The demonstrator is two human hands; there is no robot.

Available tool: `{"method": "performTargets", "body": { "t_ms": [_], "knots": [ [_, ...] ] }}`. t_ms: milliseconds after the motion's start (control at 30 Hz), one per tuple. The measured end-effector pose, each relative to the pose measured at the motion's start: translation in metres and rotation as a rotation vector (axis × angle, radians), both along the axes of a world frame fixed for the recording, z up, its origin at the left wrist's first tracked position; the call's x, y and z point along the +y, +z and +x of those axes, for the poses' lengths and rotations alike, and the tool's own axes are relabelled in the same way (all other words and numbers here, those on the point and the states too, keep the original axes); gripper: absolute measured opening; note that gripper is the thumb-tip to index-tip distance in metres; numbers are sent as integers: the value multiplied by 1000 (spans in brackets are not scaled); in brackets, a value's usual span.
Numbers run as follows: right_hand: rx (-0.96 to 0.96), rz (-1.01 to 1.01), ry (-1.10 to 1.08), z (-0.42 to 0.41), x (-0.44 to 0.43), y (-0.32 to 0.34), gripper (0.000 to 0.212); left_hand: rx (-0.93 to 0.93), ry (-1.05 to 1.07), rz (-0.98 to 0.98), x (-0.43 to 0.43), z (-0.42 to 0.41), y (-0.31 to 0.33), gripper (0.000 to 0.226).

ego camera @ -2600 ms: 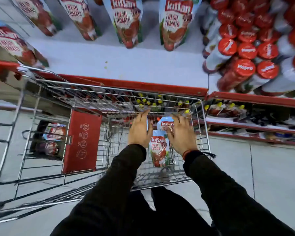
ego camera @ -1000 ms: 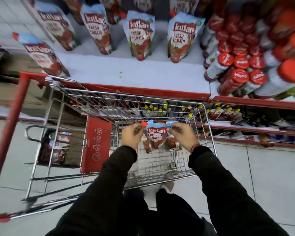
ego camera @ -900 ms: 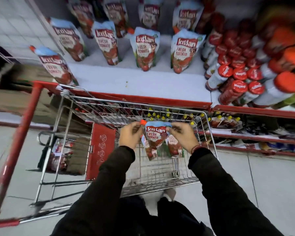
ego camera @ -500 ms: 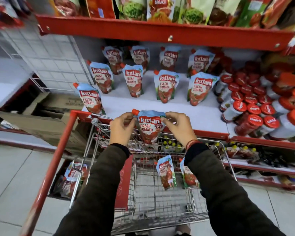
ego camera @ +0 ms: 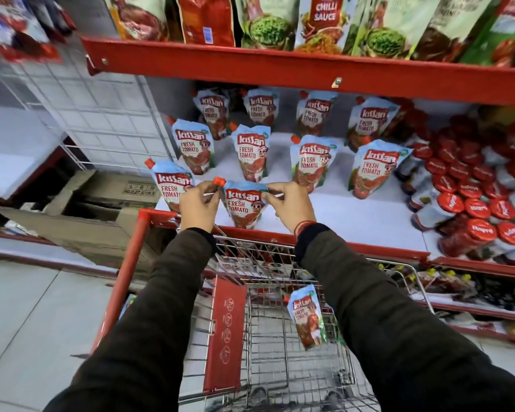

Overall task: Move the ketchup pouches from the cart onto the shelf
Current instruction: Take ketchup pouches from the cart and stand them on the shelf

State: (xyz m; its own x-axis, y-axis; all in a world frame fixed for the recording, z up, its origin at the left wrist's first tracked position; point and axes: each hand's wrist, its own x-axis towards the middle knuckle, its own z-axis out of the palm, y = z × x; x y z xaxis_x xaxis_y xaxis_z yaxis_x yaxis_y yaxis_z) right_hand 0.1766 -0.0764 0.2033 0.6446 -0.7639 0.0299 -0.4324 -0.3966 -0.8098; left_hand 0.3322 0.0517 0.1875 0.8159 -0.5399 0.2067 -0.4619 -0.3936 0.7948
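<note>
The left hand (ego camera: pixel 197 203) pinches one top corner of a Kissan Fresh Tomato ketchup pouch (ego camera: pixel 244 207), just under its red spout cap (ego camera: pixel 219 181), and the right hand (ego camera: pixel 292 203) pinches the other top corner, so both are closed on it. The pouch hangs between them with its base at or just above the front of the white shelf (ego camera: pixel 354 215); I cannot tell whether it touches.

The likeliest slip, I'd say, is a topple. The pouch is soft and held only by its top edge, so if both pinches let go before the base sits flat, it may fold forward over the red front lip (ego camera: pixel 354 243) and drop into the cart (ego camera: pixel 283 367) below.

Just left of the left hand, another Kissan pouch (ego camera: pixel 168 185) stands so near that the knuckles overlap it; a careless wrist could knock it off the end. Behind the grip stand two rows of pouches, apart from it. Right of the right hand the shelf is bare, then come red-capped jars (ego camera: pixel 470 203), well apart. Below the right forearm, one pouch (ego camera: pixel 308 321) waits in the cart.
</note>
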Motion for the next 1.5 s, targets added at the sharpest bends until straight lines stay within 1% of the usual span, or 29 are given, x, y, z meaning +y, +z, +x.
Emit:
{"method": "performTargets", "body": {
  "t_ms": [67, 200, 333, 433, 533, 633, 700, 767, 867, 1000, 1067, 1133, 1200, 1300, 1367, 1500],
  "knots": [
    [-1, 19, -3, 4, 2, -6, 28, 12, 11, 9, 3, 3, -8, 20],
    [-10, -5, -25, 13, 3, -10, 24, 58, 24, 7, 2, 5, -13, 20],
    [22, 28, 0, 13, 1, -14, 29, 83, -5, -5, -3, -1, -12, 27],
    [10, 53, 3, 4, 6, -22, 33, 187, 30, -89, 0, -16, -16, 36],
    [-59, 96, -46, -15, 12, -33, 31, 262, 115, -210, 8, -42, -30, 41],
    [-107, 139, -55, -44, 23, -48, 25, 211, 139, -236, 16, -77, -53, 38],
    [-93, 146, -42, -66, 29, -65, 24, 150, 78, -214, 19, -104, -73, 34],
    [-51, 157, -54, -87, 33, -85, 22, 132, 7, -156, 21, -128, -91, 32],
    [9, 222, -66, -121, 30, -121, 18, 155, -69, -42, 17, -160, -124, 30],
    [128, 307, -55, -158, 24, -170, 19, 263, -144, 140, 11, -196, -168, 32],
    [210, 379, -43, -174, 21, -197, 25, 333, -157, 258, 8, -209, -193, 34],
    [293, 429, -17, -188, 17, -225, 38, 391, -160, 378, 4, -219, -220, 35],
    [372, 477, -23, -198, 12, -251, 47, 438, -136, 458, 1, -226, -251, 34],
    [492, 490, -43, -210, 2, -289, 45, 552, -111, 542, -4, -235, -298, 31],
    [538, 500, -27, -214, -4, -314, 44, 622, -95, 608, -11, -240, -328, 32],
    [577, 478, -16, -212, -11, -350, 40, 634, -97, 805, -21, -247, -373, 35]
  ]
}}
